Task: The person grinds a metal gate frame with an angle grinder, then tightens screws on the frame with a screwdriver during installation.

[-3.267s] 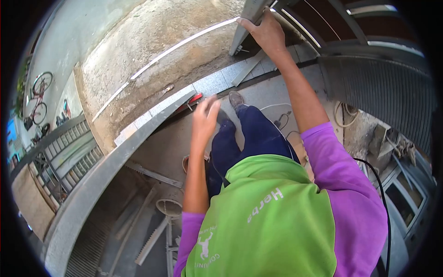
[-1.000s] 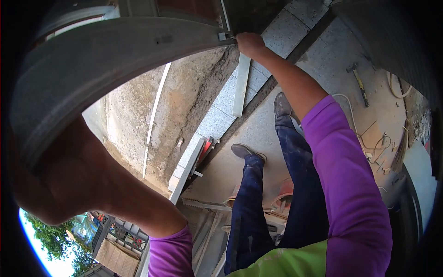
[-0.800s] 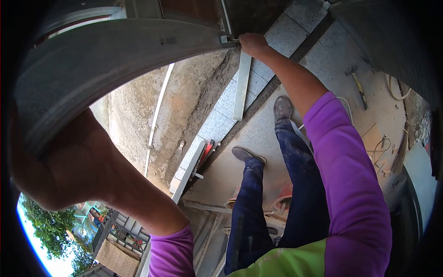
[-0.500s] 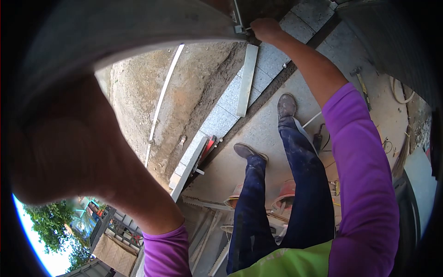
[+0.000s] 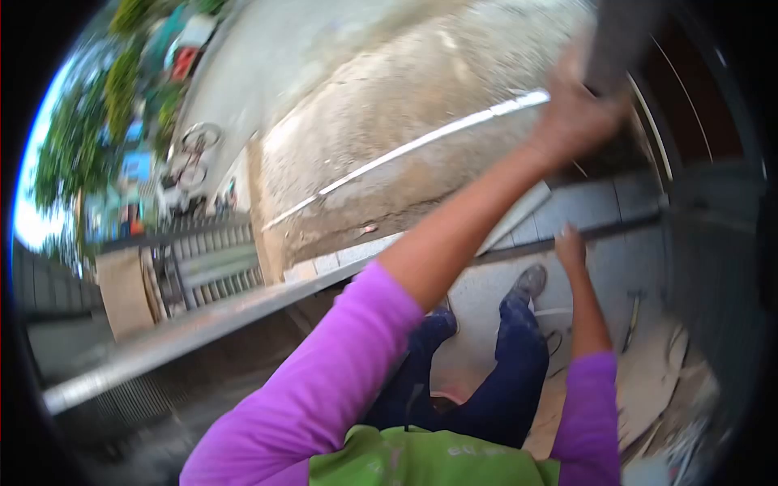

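My left hand (image 5: 579, 117) is raised at the upper right, blurred, with its fingers wrapped round the end of a grey bar (image 5: 622, 40). Below it, my right hand (image 5: 571, 245) hangs over the tiled strip (image 5: 575, 206), fingers closed; whatever it may hold is too small and blurred to make out. A pale flat board (image 5: 519, 212) lies across the tiles, left of my right hand.
A hammer (image 5: 633, 320) lies on the floor at the right. A long white strip (image 5: 421, 144) crosses the dirt ground. Further off stand a metal gate (image 5: 215, 259) and a bicycle (image 5: 194, 158). A long metal edge (image 5: 203, 328) runs across the lower left.
The view has swung toward the street and gate. My left hand has moved from the near left to the upper right; my right hand has come away from the metal rod and dropped lower.
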Demonstrator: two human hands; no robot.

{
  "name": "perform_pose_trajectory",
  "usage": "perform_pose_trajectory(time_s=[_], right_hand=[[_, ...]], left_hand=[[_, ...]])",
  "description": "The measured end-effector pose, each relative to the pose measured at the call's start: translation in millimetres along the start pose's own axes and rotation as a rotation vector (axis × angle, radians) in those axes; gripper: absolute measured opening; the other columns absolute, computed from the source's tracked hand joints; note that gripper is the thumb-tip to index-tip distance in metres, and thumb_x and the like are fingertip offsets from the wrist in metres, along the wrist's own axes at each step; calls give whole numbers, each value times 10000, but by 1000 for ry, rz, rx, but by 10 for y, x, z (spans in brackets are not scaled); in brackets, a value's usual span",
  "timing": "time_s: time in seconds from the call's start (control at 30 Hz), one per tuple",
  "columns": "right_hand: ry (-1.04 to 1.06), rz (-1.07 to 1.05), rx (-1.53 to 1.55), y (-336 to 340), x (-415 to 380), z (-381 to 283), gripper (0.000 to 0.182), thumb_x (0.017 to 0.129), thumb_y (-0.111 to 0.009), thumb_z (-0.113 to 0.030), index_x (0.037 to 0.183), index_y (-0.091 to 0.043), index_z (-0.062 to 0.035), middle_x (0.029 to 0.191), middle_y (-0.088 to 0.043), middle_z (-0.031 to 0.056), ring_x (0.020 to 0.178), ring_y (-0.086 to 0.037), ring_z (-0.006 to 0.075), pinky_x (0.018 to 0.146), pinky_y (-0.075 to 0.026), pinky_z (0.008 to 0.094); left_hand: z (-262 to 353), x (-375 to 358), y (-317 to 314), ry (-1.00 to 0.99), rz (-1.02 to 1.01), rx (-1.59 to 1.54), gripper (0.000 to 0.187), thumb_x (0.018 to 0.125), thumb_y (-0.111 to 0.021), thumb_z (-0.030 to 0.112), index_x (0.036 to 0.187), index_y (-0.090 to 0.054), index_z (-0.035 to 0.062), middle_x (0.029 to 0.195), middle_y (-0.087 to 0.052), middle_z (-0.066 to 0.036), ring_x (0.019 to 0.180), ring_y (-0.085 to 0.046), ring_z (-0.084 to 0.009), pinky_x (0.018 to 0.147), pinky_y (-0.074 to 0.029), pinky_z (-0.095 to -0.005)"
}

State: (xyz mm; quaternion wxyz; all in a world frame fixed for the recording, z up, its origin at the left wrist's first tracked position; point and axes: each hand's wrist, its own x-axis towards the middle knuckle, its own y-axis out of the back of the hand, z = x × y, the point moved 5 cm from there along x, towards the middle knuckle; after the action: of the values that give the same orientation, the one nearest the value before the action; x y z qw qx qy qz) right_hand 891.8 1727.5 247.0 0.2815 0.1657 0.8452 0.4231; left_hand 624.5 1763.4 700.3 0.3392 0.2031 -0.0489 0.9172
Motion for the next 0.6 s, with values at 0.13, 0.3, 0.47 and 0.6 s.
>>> perform_pose_trajectory(time_s=[0.13,0.3,0.47,0.6], right_hand=[[-30,-201,12,258,-860,-209,496,912,-613,-207,1296,-576,106,1229,-617,340,1166,-591,467,1013,-474,479],[-92,-316,38,762,-1591,-249,486,887,-565,-201,1250,-595,123,1194,-621,376,1157,-596,499,1019,-464,483],[-136,-446,-38,1112,-1711,-386,493,883,-604,-206,1264,-602,108,1177,-630,376,1130,-619,497,990,-485,484],[60,-414,-112,1084,-1514,-352,468,888,-686,-250,1214,-641,82,1163,-652,333,1104,-630,490,959,-504,500]], left_hand=[[-65,35,-62,-112,1,-18,671,681,-761,94,1294,-518,-28,1176,-615,-268,1124,-604,-404,983,-487,-419],[-457,-75,-132,207,-34,153,1155,589,-856,300,1534,-280,-31,1420,-439,-331,1342,-412,-480,1148,-360,-481],[-207,-306,54,239,-93,206,1139,610,-848,328,1530,-288,-42,1485,-387,-344,1392,-370,-487,1172,-327,-495],[205,-812,798,195,-37,207,981,714,-798,321,1503,-348,-49,1474,-432,-325,1382,-418,-454,1175,-330,-459]])
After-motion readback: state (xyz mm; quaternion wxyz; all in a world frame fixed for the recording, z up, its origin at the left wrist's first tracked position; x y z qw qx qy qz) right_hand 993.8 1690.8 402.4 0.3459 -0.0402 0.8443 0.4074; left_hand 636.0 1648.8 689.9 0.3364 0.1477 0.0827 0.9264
